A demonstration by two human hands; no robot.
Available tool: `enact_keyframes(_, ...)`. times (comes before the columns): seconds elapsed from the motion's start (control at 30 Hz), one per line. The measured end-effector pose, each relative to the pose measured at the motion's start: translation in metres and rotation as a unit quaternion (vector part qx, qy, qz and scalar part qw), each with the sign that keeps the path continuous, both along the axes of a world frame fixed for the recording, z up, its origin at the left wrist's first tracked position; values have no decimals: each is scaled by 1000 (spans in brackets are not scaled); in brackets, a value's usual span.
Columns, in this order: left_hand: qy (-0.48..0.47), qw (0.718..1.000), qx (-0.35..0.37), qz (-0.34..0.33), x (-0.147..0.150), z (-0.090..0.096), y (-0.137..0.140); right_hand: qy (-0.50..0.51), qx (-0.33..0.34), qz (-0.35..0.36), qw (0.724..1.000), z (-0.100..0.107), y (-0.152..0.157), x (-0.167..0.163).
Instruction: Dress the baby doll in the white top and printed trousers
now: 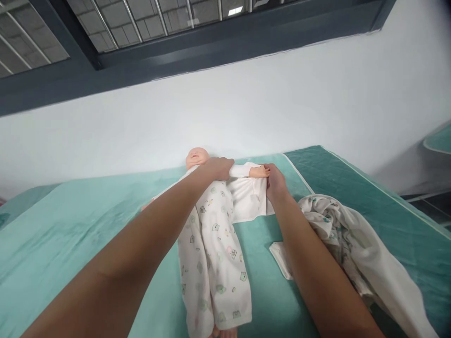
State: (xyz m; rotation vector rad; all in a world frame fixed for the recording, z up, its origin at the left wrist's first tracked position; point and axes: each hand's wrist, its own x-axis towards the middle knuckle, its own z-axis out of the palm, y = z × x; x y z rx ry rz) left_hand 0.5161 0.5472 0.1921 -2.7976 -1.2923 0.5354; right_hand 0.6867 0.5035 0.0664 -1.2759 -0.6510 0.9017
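And the doll lies on the teal cover, head at twelve o'clock, feet at six! The left hand clamps fingers around its white sleeve; the right hand meets its tiny hand at two, grip impossible to tell.

There's the doll, on its back on the green sheet, straight-legged in animal-print trousers, one white-sleeved arm stretched sideways over a creased white cloth.

1 head view: behind and above left hand and right hand, fairly near; faces forward-down, wall beyond grip.
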Motion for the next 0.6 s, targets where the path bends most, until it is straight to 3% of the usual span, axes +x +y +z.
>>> enact_keyframes(0.27, -23, 999, -22, -1, 10, -3, -15, -128, -21, -74, 989, 6, -9, 4)
enact_keyframes(0.37, -153, 988, 8, 0, -14, -1, -33, -213, -20, -90, 973, 10, -11, 3)
enact_keyframes(0.47, -359, 928, 63, 76, -59, -12, -56, -363, -12, -58, 930, 11, -12, -8)
enact_keyframes(0.6, -582, 779, 71, 222, -118, -48, -82, -504, -16, 1, 863, 9, -13, -31)
